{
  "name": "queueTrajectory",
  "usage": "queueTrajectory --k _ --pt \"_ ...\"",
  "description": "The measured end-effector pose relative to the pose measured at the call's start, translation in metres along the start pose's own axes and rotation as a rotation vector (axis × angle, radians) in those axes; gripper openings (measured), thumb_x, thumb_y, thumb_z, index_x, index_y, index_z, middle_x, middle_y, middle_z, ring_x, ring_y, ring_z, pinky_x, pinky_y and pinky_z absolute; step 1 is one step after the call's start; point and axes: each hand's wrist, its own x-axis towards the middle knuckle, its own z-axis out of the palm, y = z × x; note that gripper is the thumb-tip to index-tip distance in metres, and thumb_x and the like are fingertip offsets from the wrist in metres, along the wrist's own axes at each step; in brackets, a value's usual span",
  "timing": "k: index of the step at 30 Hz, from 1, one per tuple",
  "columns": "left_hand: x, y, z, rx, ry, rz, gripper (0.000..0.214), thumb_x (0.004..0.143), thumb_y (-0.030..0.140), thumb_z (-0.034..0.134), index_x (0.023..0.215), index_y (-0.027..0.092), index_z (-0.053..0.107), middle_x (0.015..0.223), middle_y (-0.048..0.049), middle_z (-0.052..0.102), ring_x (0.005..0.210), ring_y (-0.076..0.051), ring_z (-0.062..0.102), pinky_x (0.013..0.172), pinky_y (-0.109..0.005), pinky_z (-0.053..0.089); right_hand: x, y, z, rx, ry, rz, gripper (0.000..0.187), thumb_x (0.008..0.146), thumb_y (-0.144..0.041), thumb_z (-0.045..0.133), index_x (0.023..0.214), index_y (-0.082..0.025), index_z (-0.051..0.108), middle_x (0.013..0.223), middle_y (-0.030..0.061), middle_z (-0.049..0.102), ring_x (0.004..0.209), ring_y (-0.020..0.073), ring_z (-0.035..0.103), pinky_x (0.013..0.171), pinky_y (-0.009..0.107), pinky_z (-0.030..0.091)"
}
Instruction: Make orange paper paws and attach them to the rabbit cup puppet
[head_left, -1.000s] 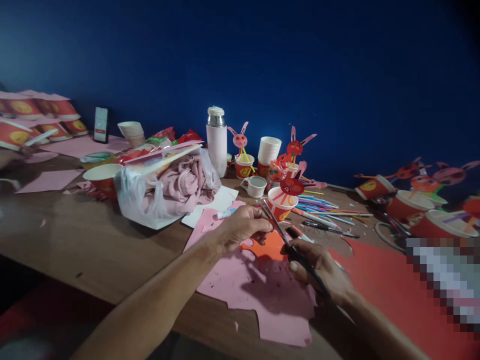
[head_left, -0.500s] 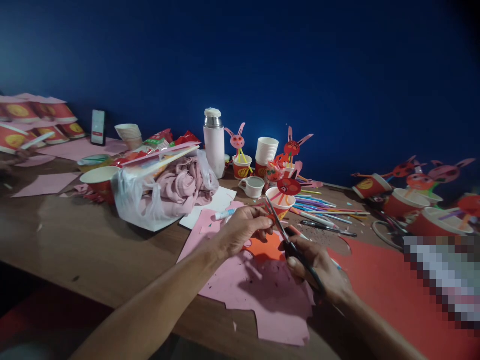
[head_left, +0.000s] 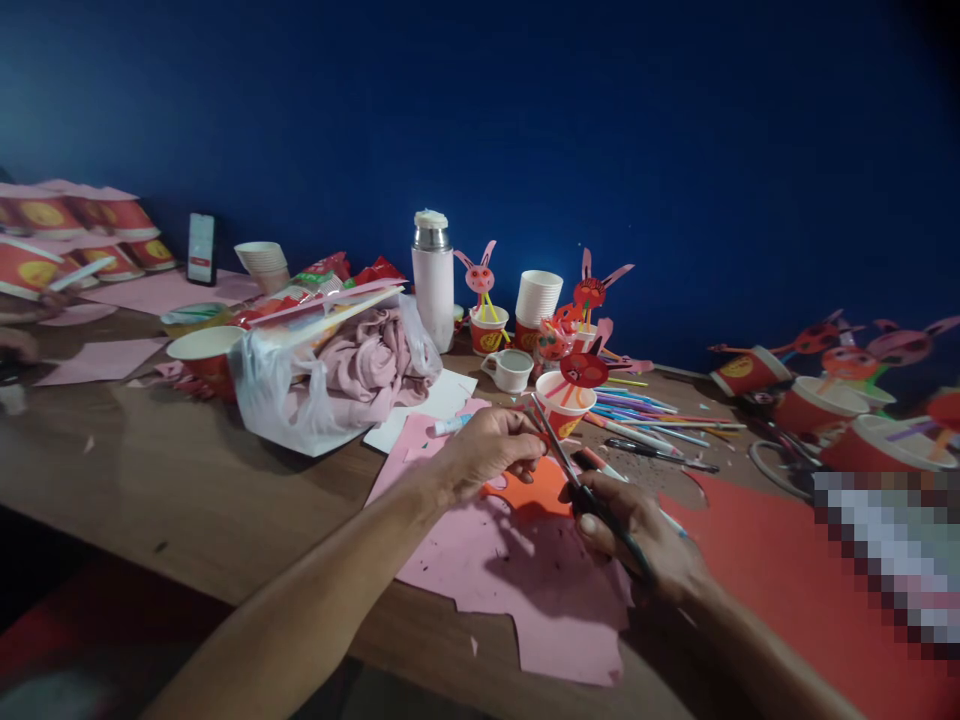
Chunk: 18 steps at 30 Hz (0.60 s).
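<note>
Black-handled scissors (head_left: 553,440) are in my right hand (head_left: 634,525), its fingers wrapped round the handles and the blades pointing up and away. My left hand (head_left: 487,445) is closed in a pinch beside the blades, on a small piece of red-orange paper (head_left: 541,440) mostly hidden by the fingertips. Below both hands an orange paper (head_left: 529,495) with cut edges lies on a larger pink paper sheet (head_left: 555,610). Just beyond the blade tips stands a paper cup (head_left: 566,405) topped by a red paper animal face (head_left: 584,370).
A plastic bag (head_left: 285,395) with pink cloth and a white thermos (head_left: 433,285) stand left of centre. Coloured pens (head_left: 637,405) and red paper (head_left: 750,590) lie to the right. More decorated cups (head_left: 817,410) are at far right. Another person's hand (head_left: 52,300) shows at far left.
The view has shifted slightly, so the objects sit a little further right and higher. My hands and the scissors keep nearly the same pose. More of the other person's hands shows at left.
</note>
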Motion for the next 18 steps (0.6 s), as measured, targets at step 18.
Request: queueTrajectory --k 18 --pt "0.0023 -0.0023 -0.0033 -0.018 -0.016 -0.066 0.008 0.060 0.015 0.057 0.065 0.010 0.058 0.052 0.0036 0.048 0.046 -0.005 0.042 0.048 -0.022 0.045 0.0015 0.0102 -0.0045 0.108 -0.011 0.086 0.042 0.067 -0.053 0.063 0.085 -0.017 0.055 0.060 -0.0040 0.045 0.048 0.0069 0.040 0.044 0.020 0.032"
